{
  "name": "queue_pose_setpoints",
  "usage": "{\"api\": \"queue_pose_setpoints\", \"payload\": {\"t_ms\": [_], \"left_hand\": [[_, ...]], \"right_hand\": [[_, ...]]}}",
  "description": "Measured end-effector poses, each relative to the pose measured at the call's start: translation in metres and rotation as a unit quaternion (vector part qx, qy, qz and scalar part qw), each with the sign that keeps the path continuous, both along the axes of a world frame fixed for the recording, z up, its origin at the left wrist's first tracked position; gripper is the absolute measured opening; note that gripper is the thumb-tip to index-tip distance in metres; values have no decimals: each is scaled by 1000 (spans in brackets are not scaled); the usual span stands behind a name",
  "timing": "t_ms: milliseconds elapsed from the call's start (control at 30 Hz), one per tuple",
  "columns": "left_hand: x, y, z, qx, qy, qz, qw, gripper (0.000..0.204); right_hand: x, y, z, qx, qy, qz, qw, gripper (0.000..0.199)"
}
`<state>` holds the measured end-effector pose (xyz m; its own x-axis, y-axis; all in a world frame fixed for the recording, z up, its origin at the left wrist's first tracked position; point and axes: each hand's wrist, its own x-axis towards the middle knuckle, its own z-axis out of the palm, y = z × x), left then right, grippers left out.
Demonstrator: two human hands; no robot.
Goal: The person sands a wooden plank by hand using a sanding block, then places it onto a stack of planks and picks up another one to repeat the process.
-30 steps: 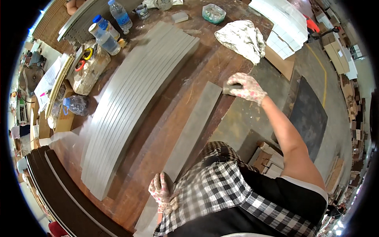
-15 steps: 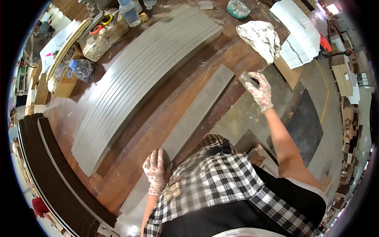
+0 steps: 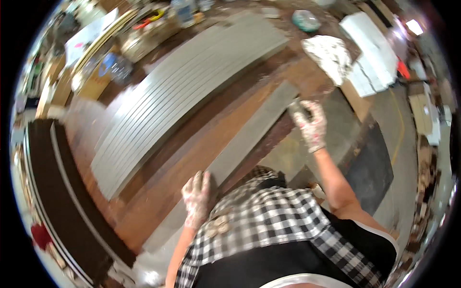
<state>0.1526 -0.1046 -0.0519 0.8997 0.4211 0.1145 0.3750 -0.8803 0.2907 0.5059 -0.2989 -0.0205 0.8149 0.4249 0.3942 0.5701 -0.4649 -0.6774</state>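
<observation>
A long grey flat strip (image 3: 249, 136) lies slantwise near the table's front edge. My left hand (image 3: 196, 199), in a white glove with pink spots, rests on its nearer part with the fingers stretched out. At the strip's far right end, my right hand (image 3: 313, 127), gloved alike, grips a small grey block (image 3: 294, 106) between thumb and fingers. The block is at the strip's end edge; blur hides whether they touch. Beyond the strip, a row of similar grey strips (image 3: 192, 84) lies side by side across the table.
Dark brown strips (image 3: 57, 192) are stacked at the left. A spotted cloth (image 3: 328, 55), a greenish tub (image 3: 306, 20) and white sheets (image 3: 370, 53) stand at the far right. Plastic bottles (image 3: 115, 67) and a cardboard box (image 3: 93, 79) are at the far left. A dark panel (image 3: 370, 161) lies lower right.
My right hand has moved the grey block from beside the strip to its far end edge. The left hand stays on the strip. The whole view has shifted slightly.
</observation>
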Motion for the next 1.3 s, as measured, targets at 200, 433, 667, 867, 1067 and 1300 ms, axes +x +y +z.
{"api": "queue_pose_setpoints", "payload": {"t_ms": [200, 433, 667, 867, 1067, 1300], "left_hand": [[39, 5, -2, -52, -26, 4, 998, 68], [-14, -11, -4, -56, -11, 108, 993, 83], [-9, 3, 31, -46, -89, 68, 993, 53], [-82, 20, 84, 56, -98, 133, 985, 60], [-175, 103, 150, 182, -53, 317, 929, 65], [-286, 267, 106, 239, 17, 506, 828, 60]], "right_hand": [[-12, 38, 1, 81, 90, 105, 987, 34], [-50, 90, -17, 80, 113, 321, 937, 35], [-88, 152, 27, 125, 134, 445, 877, 36], [-115, 170, 111, 206, 101, 453, 862, 41], [-136, 191, 129, 173, 66, 494, 850, 37], [-147, 224, 100, 135, 103, 477, 862, 33]]}}
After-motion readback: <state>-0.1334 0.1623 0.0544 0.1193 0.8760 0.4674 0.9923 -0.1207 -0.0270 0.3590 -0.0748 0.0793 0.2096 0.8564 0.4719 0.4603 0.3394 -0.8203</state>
